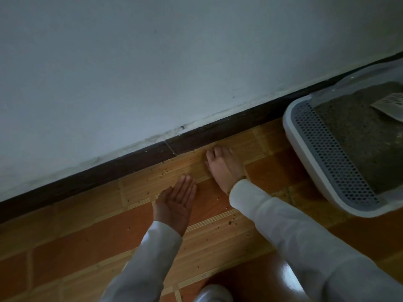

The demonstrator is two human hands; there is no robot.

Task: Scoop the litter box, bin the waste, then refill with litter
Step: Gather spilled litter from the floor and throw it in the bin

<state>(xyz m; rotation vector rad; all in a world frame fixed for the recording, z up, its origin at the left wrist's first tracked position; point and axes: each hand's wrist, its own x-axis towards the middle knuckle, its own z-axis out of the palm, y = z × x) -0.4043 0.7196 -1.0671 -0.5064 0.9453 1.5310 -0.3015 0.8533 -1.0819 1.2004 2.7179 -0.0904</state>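
Over on the left, the left hand (pixel 174 203) lies palm up just above the tiled floor (pixel 87 236), fingers flat and together, cupped like a little dustpan and holding nothing I can make out. Scattered litter grains (pixel 168 171) dot the tiles along the dark skirting board (pixel 130 160). Moving right, the right hand (pixel 224 168) is palm down on the floor, fingers curled loosely toward the grains, pinching nothing. This looks like a sweep-up of spilled litter: best to drag the grains low and slow into the waiting palm, keeping its edge touching the tile so nothing slips under. Far right sits the litter box (pixel 292 127), perforated grey step (pixel 333 158) facing us, filled with litter (pixel 359 131).
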